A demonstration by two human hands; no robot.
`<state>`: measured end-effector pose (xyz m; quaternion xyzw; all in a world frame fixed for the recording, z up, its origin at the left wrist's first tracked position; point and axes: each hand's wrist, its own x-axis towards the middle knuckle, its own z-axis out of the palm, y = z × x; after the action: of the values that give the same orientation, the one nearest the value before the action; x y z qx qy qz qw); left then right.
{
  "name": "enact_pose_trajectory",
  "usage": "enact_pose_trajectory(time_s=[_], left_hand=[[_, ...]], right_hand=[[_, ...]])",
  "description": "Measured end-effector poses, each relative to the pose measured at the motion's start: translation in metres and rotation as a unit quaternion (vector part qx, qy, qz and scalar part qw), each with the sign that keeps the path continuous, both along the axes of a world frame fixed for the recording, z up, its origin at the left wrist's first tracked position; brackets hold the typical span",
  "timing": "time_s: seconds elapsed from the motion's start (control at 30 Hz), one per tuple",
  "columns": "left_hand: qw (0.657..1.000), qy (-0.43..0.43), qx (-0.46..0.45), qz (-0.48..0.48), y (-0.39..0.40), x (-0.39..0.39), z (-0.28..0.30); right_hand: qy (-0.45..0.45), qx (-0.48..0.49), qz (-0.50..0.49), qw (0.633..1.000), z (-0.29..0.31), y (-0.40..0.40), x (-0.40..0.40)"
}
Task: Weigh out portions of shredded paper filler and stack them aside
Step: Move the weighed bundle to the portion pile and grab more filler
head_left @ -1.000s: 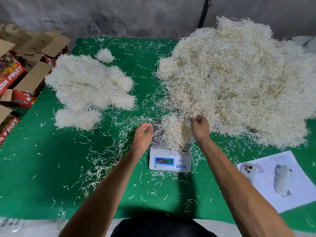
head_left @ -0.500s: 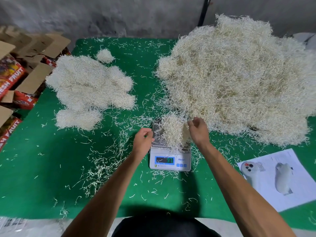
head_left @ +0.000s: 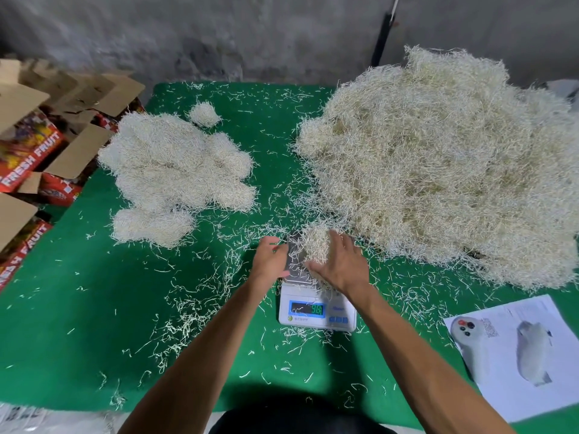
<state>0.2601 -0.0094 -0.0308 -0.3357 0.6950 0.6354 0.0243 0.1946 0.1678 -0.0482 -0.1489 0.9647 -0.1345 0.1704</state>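
Weighing a paper portion on the scale [head_left: 316, 311].
Your right hand [head_left: 343, 267] cups the wad [head_left: 315, 245], fingers spread; your left hand [head_left: 269, 261], fingers relaxed, flanks the pan.

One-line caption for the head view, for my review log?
Both hands, left and right, close around a shredded paper portion on the digital scale, between weighed piles and bulk heap.

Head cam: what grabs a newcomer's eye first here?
The huge mound of shredded paper fills the right of the green table, with a flatter cluster of weighed portions at far left. At centre front, both hands close on a small tuft on the scale: the right hand spread over it, the left hand beside the pan.
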Motion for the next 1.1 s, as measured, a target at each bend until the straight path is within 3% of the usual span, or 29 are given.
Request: enact_pose_trajectory(time_s=[0.1,0.2,0.37,0.43,0.53,0.7,0.83,0.93,1.1], left_hand=[[0.995,-0.029,0.098,0.001,0.0,-0.008,0.005],[0.986,-0.053,0.159,0.026,-0.002,-0.012,0.006],[0.997,-0.051,0.033,0.046,-0.011,-0.019,-0.006],[0.998,-0.061,0.02,0.025,-0.014,-0.021,-0.01],[0.997,-0.059,-0.044,-0.026,-0.017,-0.023,-0.019],[0.99,-0.06,-0.088,-0.095,-0.015,-0.025,-0.019],[0.979,-0.069,-0.097,-0.168,-0.011,-0.028,-0.019],[0.988,-0.032,-0.097,-0.115,-0.008,-0.026,-0.02],[0.997,0.01,-0.076,-0.003,-0.009,-0.016,-0.018]], right_hand=[[-0.011,-0.001,0.017,1.0,-0.008,-0.013,0.001],[0.001,-0.041,0.103,0.994,-0.016,-0.021,0.003],[0.013,-0.11,0.223,0.969,-0.023,-0.019,-0.002],[0.053,-0.112,0.181,0.976,-0.024,-0.015,-0.008],[0.107,-0.179,0.026,0.978,-0.024,-0.01,-0.02],[-0.018,-0.303,-0.095,0.948,-0.027,0.001,-0.027],[0.014,-0.355,-0.148,0.923,-0.026,0.006,-0.03],[0.058,-0.314,-0.147,0.936,-0.029,0.015,-0.03],[0.111,-0.253,-0.232,0.933,-0.032,0.036,-0.035]])
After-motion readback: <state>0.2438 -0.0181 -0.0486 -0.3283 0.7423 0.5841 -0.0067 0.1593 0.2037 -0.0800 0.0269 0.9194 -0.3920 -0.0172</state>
